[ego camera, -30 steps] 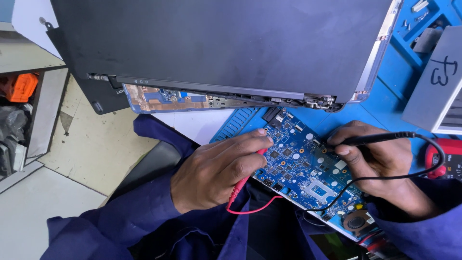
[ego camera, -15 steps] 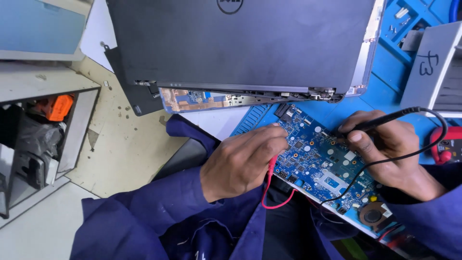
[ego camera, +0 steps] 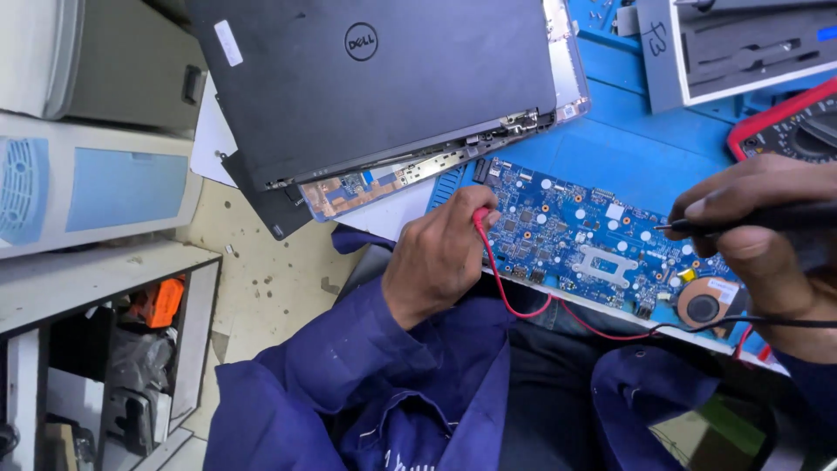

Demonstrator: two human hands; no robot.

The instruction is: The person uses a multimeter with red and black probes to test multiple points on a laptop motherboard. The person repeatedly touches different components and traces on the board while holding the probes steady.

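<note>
Head view: blue circuit board [ego camera: 602, 249] lying bare on the blue counter [ego camera: 610, 148], near edge at the lap, apparently mid-probing. Left hand [ego camera: 436, 257] in closed grip on red probe [ego camera: 480, 216], tip at the board's left end. Right hand [ego camera: 763, 231] pinched shut on black probe [ego camera: 741, 222], tip just over the board's right half. Dark laptop [ego camera: 375, 83] lying part-opened behind. Red-cased meter [ego camera: 789, 126] cut off at right; dial unreadable. Exact contact points too small to tell.
</note>
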